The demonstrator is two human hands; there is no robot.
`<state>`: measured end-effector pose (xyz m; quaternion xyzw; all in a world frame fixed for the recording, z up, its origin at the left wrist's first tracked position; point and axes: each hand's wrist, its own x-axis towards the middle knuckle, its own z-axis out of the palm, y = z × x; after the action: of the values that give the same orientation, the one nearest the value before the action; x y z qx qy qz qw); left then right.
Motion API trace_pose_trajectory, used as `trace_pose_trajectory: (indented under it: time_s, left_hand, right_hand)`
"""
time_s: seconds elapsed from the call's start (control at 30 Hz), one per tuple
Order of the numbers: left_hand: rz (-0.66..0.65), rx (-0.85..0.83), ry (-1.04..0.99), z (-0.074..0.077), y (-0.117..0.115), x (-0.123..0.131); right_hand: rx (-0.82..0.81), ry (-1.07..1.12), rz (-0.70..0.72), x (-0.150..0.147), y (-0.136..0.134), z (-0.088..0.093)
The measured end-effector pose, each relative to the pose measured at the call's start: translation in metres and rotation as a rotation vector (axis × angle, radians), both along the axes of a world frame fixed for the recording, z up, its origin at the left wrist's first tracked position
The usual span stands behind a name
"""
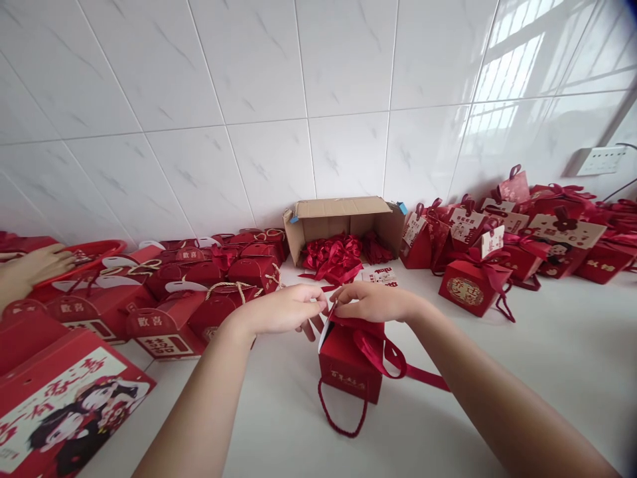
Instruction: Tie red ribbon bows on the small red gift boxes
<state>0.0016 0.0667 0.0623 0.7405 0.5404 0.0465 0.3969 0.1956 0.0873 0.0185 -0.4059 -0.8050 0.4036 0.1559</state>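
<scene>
A small red gift box [348, 362] with gold lettering stands on the white table in front of me. A dark red cord handle [343, 433] hangs down its front. A wide red satin ribbon [383, 355] loops over its right side, with one tail trailing right. My right hand [371, 302] pinches the top flap of this box. At the box's upper left, my left hand [286, 309] has thumb and forefinger drawn together; whatever lies between them is hidden. Its lower fingers hang beside the flap's white inner side.
An open cardboard box [343, 209] of red ribbons stands against the tiled wall. Red gift boxes [164, 325] crowd the left; ribboned ones [470, 289] stand at right. Another person's hand [40, 265] reaches into a red basket [99, 251]. A socket strip [597, 160] is at far right.
</scene>
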Motion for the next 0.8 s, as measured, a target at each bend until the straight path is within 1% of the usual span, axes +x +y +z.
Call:
trace_pose_trajectory:
  time_s: [0.17, 0.33, 0.53, 0.8]
  left_hand:
    - [-0.018, -0.007, 0.021, 0.004, -0.003, 0.002]
    - [-0.006, 0.021, 0.018, 0.002, 0.0, 0.001]
    - [-0.03, -0.011, 0.004, -0.002, 0.003, -0.001]
    - [-0.051, -0.002, 0.026, 0.0, 0.002, -0.001]
  right_hand:
    - [-0.023, 0.008, 0.068, 0.001, -0.002, 0.003]
    - [-0.031, 0.038, 0.123, 0.004, -0.003, 0.007]
    - [-0.04, 0.017, 0.135, 0.008, -0.001, 0.011]
    - [0.04, -0.038, 0.07, 0.006, 0.0, 0.004]
